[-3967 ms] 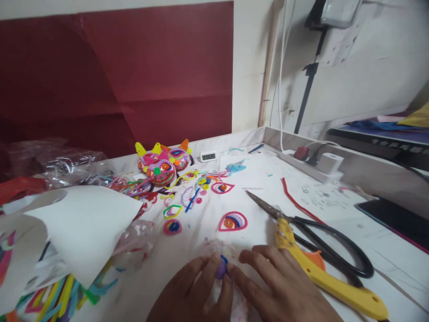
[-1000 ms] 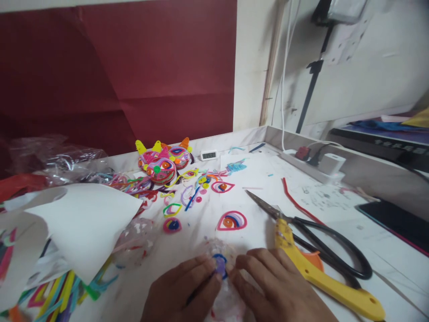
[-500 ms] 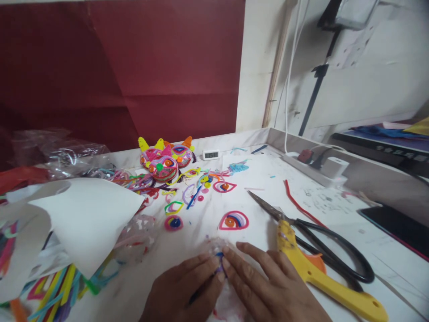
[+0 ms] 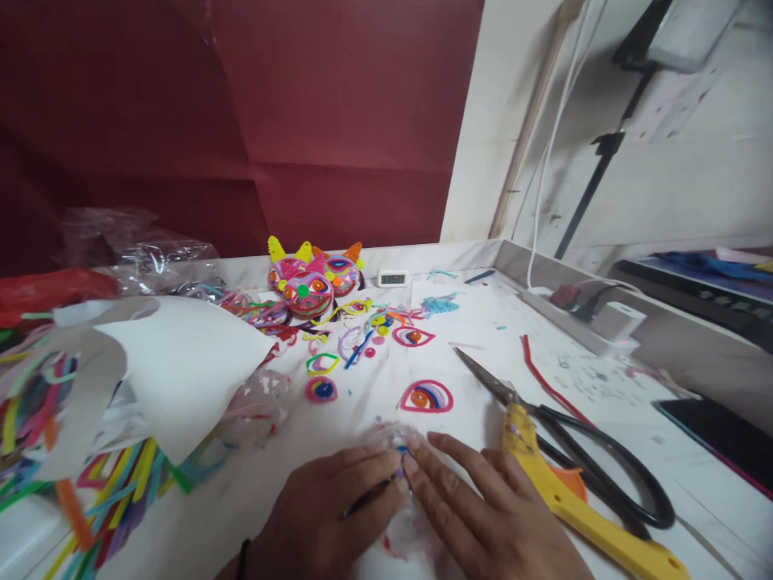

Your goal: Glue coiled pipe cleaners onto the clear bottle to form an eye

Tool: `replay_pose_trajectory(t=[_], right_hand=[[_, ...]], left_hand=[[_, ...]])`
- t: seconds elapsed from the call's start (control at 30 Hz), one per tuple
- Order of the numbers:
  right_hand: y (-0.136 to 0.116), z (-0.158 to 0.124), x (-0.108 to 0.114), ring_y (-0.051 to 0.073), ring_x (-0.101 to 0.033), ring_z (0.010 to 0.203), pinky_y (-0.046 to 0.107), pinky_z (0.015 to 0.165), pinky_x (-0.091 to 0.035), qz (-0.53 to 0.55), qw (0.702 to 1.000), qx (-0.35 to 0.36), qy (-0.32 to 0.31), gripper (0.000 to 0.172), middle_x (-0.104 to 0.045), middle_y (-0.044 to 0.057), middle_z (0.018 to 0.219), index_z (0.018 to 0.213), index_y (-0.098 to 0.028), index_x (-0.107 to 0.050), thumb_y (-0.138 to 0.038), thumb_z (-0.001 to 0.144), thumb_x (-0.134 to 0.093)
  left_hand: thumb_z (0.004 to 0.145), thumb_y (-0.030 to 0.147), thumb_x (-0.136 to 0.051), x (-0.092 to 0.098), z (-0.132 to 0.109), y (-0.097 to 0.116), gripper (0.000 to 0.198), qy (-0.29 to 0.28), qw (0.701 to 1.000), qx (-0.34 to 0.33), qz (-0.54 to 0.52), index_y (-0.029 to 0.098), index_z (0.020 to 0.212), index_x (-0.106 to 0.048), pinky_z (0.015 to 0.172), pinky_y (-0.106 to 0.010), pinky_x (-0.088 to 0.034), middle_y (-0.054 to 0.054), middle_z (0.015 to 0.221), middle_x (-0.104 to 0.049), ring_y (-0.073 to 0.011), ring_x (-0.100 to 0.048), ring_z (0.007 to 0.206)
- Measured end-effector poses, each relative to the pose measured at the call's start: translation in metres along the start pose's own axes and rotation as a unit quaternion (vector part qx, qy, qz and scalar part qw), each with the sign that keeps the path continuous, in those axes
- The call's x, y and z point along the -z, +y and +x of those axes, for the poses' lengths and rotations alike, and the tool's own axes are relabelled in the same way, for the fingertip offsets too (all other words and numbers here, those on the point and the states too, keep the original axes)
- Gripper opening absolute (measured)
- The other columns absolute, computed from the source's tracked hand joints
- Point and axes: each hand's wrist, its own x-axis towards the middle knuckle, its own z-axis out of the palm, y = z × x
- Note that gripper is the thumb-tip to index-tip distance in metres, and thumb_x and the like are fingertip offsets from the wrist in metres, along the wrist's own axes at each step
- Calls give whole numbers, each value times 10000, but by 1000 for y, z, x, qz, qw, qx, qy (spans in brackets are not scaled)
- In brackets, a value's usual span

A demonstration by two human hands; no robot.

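Both grips look closed on a small blue-and-purple coil: left hand from seven o'clock, right hand from five.

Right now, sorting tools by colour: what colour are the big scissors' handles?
Black, in the head view; the scissors lie beside a yellow-handled tool.

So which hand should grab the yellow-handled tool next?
Probably the right hand: the yellow-handled tool lies just beside it, on its outer side. The left hand sits on the far side and would have to cross over the right hand.
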Motion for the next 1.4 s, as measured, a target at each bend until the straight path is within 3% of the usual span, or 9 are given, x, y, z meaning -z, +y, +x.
replay_pose_trajectory(t=[0.2, 0.5, 0.7, 1.0, 1.4], right_hand=[[-11, 5, -4, 230, -646, 988, 368, 750, -383, 47, 994, -74, 62, 455, -732, -2, 1114, 1009, -199, -701, -208, 1029, -247], [-16, 9, -2, 252, -586, 1075, 378, 789, -371, 25, 997, -54, 56, 418, -723, 28, 1127, 1030, -178, -691, -231, 1011, -278], [-11, 7, 0, 267, -529, 1171, 386, 785, -386, 23, 997, -61, 43, 330, -605, 37, 1333, 1093, -191, -654, -224, 1001, -339], [-7, 4, 13, 255, -620, 996, 390, 790, -427, 105, 989, -78, 64, 334, -744, 78, 1035, 1178, -99, -584, -184, 974, -335], [-12, 5, 3, 209, -600, 996, 357, 733, -404, 92, 993, -46, 65, 381, -736, 12, 1073, 1036, -195, -695, -218, 1016, -315]], left_hand=[[977, 196, -448, 13, 4, 0, 213, 8, 998, 28, -54, 174, 1110, -614, 889, -208, -552, -80, 1065, -738, -136, -690, 1012], [912, 81, -497, 14, 4, -1, 257, 26, 992, 46, -112, 199, 1078, -654, 884, -249, -557, -63, 1025, -754, -147, -699, 987], [906, 82, -507, 12, 3, -2, 230, 45, 993, 39, -103, 196, 1040, -655, 866, -255, -563, -66, 1011, -757, -146, -704, 967], [911, 101, -502, 11, 2, -3, 230, 45, 992, 36, -110, 200, 1052, -655, 852, -273, -572, -63, 992, -760, -157, -710, 946], [896, 94, -507, 11, 4, -1, 241, 39, 985, 78, -146, 209, 1022, -678, 864, -243, -558, -40, 999, -756, -145, -704, 953]])
